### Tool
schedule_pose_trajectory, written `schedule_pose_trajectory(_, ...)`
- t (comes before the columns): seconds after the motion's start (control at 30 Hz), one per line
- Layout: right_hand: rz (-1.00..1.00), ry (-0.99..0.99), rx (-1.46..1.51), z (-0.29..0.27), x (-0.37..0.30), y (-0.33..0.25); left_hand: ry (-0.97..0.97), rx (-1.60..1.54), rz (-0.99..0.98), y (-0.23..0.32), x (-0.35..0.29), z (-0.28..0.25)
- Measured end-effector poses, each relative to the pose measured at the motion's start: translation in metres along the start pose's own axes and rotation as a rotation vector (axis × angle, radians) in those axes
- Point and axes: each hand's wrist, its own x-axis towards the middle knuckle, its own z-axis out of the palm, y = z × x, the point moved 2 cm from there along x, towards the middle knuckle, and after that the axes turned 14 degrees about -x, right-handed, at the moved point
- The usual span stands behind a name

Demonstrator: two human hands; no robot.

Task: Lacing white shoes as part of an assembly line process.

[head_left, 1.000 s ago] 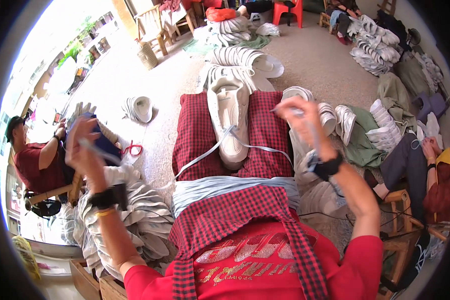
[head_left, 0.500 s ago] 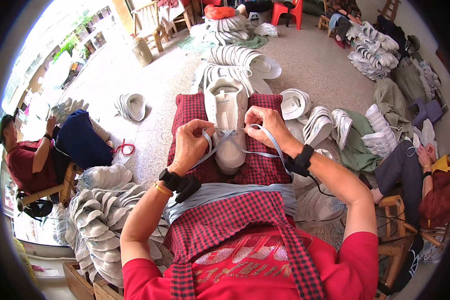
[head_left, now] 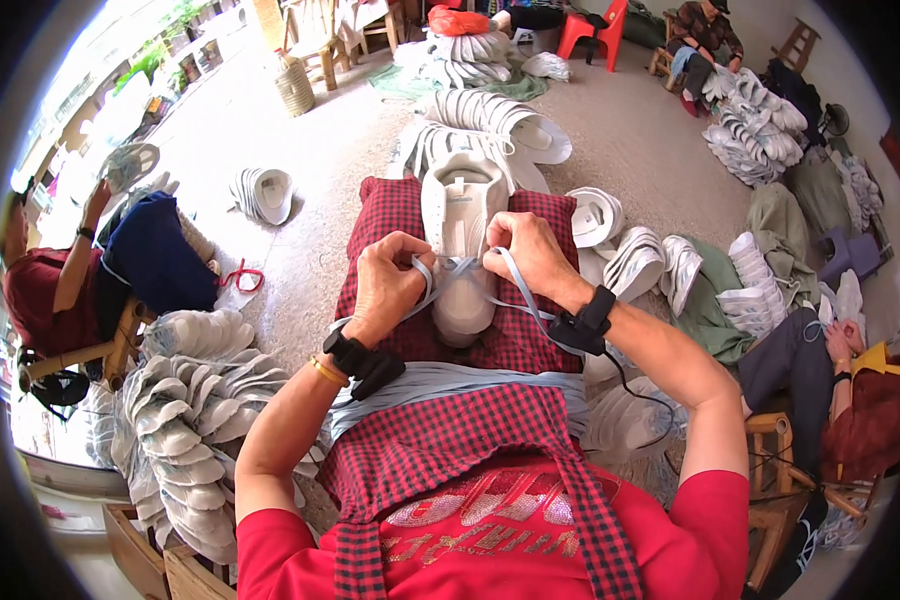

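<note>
A cream-white shoe (head_left: pixel 464 310) lies on my lap over the red-and-black checked apron (head_left: pixel 370 210), its toe toward me and its opening away. Across its lacing area a pale blue shoelace (head_left: pixel 460 268) is crossed. At the left edge of the shoe, my left hand (head_left: pixel 390 282) pinches one part of the lace, which loops over the fingers. My right hand (head_left: pixel 536 255) pinches the lace at the opposite edge, and a length of it hangs down toward my wrist. Both sets of fingertips are close to the shoe's eyelets; the exact lace ends are hidden.
Beyond my knees lies a row of nested white shoe uppers (head_left: pixel 490 112). Plastic-wrapped uppers (head_left: pixel 185 430) are heaped at my left, and more uppers (head_left: pixel 635 262) lie at my right. Co-workers sit at both sides and far right. A black cable (head_left: pixel 625 375) trails from my right wrist.
My fingertips have come slightly closer together over the shoe, still pinching the lace. The view has shifted a little. The co-worker at left has raised a pale, rounded piece.
</note>
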Motion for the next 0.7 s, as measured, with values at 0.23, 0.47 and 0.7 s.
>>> schedule_pose_trajectory(0.23,0.168,-0.251,0.289,-0.005,0.0,0.013,0.08,-0.045,0.017,-0.002,-0.003,0.001)
schedule_pose_trajectory(0.47,0.128,-0.224,0.298,-0.004,-0.003,0.017,0.131,0.006,0.088,0.0,-0.003,0.001)
schedule_pose_trajectory(0.7,0.133,-0.226,0.343,-0.005,-0.004,0.016,0.07,-0.007,-0.007,0.007,-0.007,0.0)
